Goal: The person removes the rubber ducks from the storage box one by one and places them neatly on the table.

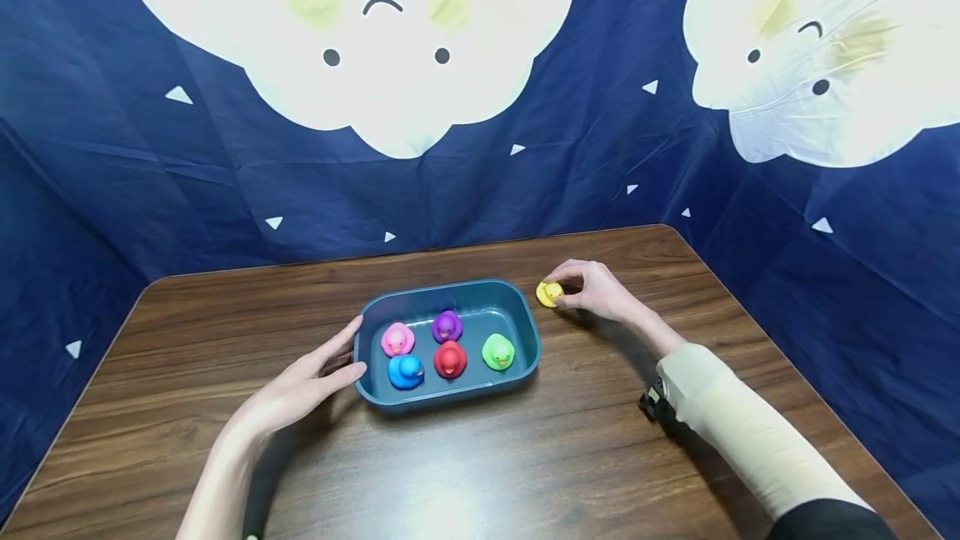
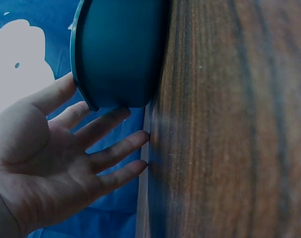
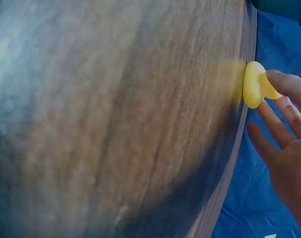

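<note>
A yellow rubber duck (image 1: 546, 298) sits on the table just right of the dark teal tray (image 1: 487, 311). My right hand (image 1: 600, 292) pinches it between thumb and fingers; in the right wrist view the duck (image 3: 254, 85) stands at the wood surface with the thumb on its head. At the tray's left end, my left hand (image 1: 288, 397) is spread, thumb and fingertips at the rim. The left wrist view shows its fingers fanned out beside the tray wall (image 2: 120, 54). Inside the tray lie pink (image 1: 397, 340), blue (image 1: 406, 372), purple (image 1: 447, 326), red (image 1: 450, 359) and green (image 1: 498, 352) ducks.
The brown wooden table (image 1: 465, 473) has rounded far corners. Behind it and along the right hangs a blue curtain (image 1: 225, 190) with white clouds. A small black device (image 1: 654, 398) is strapped at the right wrist, by the cream sleeve (image 1: 750, 423).
</note>
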Demonstrator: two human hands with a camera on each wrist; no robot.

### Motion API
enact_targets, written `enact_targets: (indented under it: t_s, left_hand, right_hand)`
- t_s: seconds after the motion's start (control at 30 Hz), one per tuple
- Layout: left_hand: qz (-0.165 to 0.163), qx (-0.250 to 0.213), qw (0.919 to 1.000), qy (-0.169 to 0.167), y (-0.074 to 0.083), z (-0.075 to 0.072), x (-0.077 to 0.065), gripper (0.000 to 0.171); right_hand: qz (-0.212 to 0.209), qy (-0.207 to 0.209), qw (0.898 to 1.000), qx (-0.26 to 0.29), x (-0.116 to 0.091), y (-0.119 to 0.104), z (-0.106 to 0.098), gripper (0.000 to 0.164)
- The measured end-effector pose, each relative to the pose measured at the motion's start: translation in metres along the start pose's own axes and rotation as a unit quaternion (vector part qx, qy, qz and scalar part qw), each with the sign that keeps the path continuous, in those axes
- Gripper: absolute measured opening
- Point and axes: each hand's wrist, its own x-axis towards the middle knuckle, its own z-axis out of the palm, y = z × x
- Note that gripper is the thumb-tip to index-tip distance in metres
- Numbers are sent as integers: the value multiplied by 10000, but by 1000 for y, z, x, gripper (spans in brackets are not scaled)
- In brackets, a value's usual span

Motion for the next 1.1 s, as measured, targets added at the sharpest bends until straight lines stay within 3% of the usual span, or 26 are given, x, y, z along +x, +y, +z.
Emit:
enact_targets:
  t_s: [0.57,0.83,1.1]
  left_hand:
    - [-127,-16,9999,-31,1,0,0,77]
    - [-160,-48,9999,-41,2,1,1,78]
    - [-177,5,9998,-5,1,1,1,77]
  right_hand:
    - [27,68,9999,138,-4,-2,-5,42]
    - [88,834,9958,358,-12,-6,-14,32]
    - [-142,1598,9870,138,-17,-16,-14,21]
